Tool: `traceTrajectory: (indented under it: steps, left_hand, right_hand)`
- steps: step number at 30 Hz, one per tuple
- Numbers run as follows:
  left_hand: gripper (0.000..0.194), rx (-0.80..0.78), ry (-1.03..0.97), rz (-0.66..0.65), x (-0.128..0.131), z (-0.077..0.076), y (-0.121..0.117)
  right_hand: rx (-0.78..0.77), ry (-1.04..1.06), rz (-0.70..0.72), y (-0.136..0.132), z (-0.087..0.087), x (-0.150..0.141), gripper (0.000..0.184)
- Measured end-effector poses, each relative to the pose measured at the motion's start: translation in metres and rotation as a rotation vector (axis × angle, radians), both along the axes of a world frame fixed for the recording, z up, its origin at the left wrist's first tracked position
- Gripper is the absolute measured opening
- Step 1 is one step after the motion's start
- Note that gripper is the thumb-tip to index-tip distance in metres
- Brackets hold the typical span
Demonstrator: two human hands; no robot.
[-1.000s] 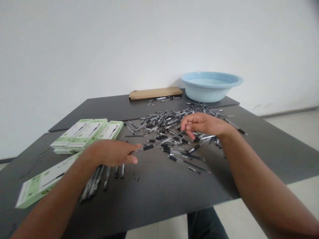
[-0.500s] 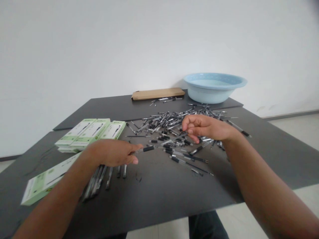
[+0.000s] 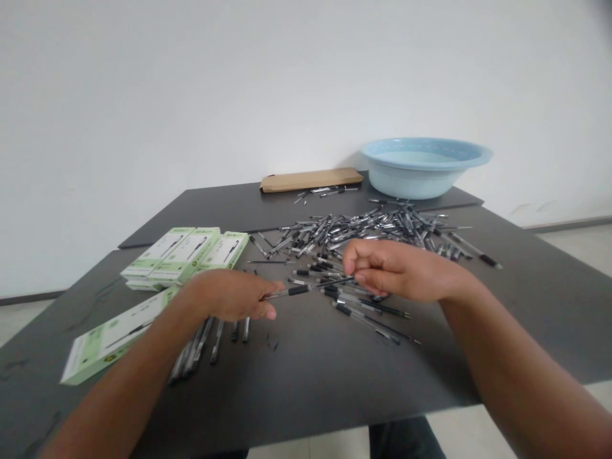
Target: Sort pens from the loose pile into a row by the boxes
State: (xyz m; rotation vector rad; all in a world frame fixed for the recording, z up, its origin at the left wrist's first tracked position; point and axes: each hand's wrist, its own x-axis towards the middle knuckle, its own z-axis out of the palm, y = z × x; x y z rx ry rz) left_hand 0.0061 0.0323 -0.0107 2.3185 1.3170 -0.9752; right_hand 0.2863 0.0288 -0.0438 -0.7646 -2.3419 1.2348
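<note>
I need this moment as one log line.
left hand: holds clear plastic black-gripped pen barrel | right hand: pinches thin dark refill

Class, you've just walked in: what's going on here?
A person's left hand holds a pen by its left end, while the right hand pinches a dark rod, apparently a refill, lined up with it. Loose pen parts lie heaped beyond. Green-and-white boxes sit to the left; a blue basin stands at the back.

A plain indoor workroom — dark table [image 3: 306,389] before a white wall [image 3: 215,95], heaped with loose pen parts [image 3: 373,224].
</note>
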Motion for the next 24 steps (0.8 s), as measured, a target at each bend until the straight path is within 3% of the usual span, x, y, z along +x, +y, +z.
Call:
traceTrajectory:
  steps: [5, 9, 11, 14, 17, 20, 24]
  left_hand:
    - [0.062, -0.022, -0.008, -0.038, 0.004, -0.002, -0.002]
    - [0.061, -0.032, -0.033, -0.034, 0.003, -0.003, -0.002]
    - [0.059, -0.045, -0.059, -0.025, 0.001, -0.003, -0.003]
    - [0.057, -0.027, -0.052, -0.022, 0.002, -0.001, -0.004]
    - [0.056, -0.046, -0.043, 0.006, 0.004, 0.002, -0.005]
    - [0.053, -0.089, -0.088, 0.034, 0.004, 0.003, -0.005]
    - [0.050, -0.068, -0.102, 0.032, -0.003, 0.000, -0.003]
  right_hand:
    - [0.084, 0.023, -0.021, -0.013, -0.015, -0.041, 0.017]
    - [0.120, -0.013, -0.007, -0.017, -0.028, -0.059, 0.051]
    - [0.078, 0.024, -0.011, -0.015, -0.033, -0.059, 0.058]
    - [0.013, 0.109, -0.031, -0.011, -0.035, -0.055, 0.044]
    - [0.121, 0.120, -0.095, -0.009, -0.035, -0.054, 0.017]
    - [0.263, 0.118, -0.138, -0.011, -0.034, -0.056, 0.017]
    - [0.322, 0.157, -0.154, -0.013, -0.035, -0.060, 0.020]
